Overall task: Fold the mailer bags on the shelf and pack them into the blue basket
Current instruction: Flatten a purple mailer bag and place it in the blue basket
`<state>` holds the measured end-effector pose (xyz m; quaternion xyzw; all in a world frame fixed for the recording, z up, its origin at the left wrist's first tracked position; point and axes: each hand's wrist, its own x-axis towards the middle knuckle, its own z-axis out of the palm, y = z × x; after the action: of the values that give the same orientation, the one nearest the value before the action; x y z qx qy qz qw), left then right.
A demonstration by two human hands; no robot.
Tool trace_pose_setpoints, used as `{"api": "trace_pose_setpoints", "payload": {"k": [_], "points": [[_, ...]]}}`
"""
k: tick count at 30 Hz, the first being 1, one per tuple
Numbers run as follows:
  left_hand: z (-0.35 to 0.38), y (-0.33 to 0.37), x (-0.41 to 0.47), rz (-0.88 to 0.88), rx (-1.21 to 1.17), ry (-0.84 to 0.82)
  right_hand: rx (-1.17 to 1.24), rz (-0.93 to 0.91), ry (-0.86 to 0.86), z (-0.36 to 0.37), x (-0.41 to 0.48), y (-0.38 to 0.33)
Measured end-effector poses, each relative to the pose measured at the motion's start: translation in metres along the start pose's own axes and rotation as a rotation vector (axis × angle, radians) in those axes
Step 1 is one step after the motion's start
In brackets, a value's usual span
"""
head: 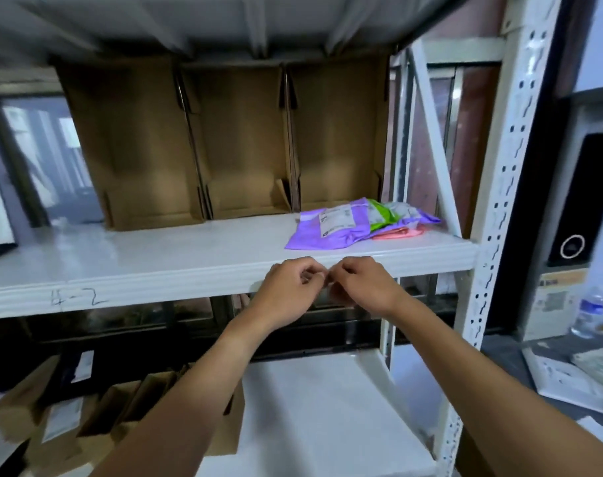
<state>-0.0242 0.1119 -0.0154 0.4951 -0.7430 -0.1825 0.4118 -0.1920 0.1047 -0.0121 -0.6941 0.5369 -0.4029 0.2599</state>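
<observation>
Cardboard boxes (138,142) stand open along the back of the shelf (155,256). In front of its edge the left hand (289,287) is raised with fingers curled in, and the right hand (365,287) mirrors it, fingertips almost meeting; neither shows anything held. Further right, the mailer bags (331,225) lie heaped on the shelf, purple on top, untouched. Folding looks not yet begun: next comes a reach right for the top bag. No blue basket is in view.

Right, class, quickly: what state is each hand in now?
Left hand: fingers curled, holding nothing visible.
Right hand: fingers curled, holding nothing visible.
</observation>
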Motion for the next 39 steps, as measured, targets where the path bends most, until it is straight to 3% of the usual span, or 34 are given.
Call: {"api": "trace_pose_setpoints", "payload": {"k": [11,18,23,32,37,39], "points": [[-0.036,0.036,0.027,0.215,0.528,0.066,-0.117,-0.091,-0.004,-0.035,0.022,-0.037],[-0.038,0.044,0.049,0.253,0.499,0.079,-0.219,-0.153,0.075,-0.047,0.039,-0.034],[-0.033,0.037,0.071,0.185,0.379,0.066,-0.322,-0.155,0.135,-0.049,0.058,-0.024],[-0.016,-0.012,0.109,0.117,0.43,0.055,-0.474,-0.197,0.286,-0.046,0.082,-0.005],[-0.017,-0.043,0.124,-0.251,0.241,-0.083,-0.574,-0.03,0.211,-0.042,0.097,0.005],[-0.015,-0.046,0.129,-0.28,0.248,-0.097,-0.586,-0.011,0.213,-0.038,0.101,0.007]]}}
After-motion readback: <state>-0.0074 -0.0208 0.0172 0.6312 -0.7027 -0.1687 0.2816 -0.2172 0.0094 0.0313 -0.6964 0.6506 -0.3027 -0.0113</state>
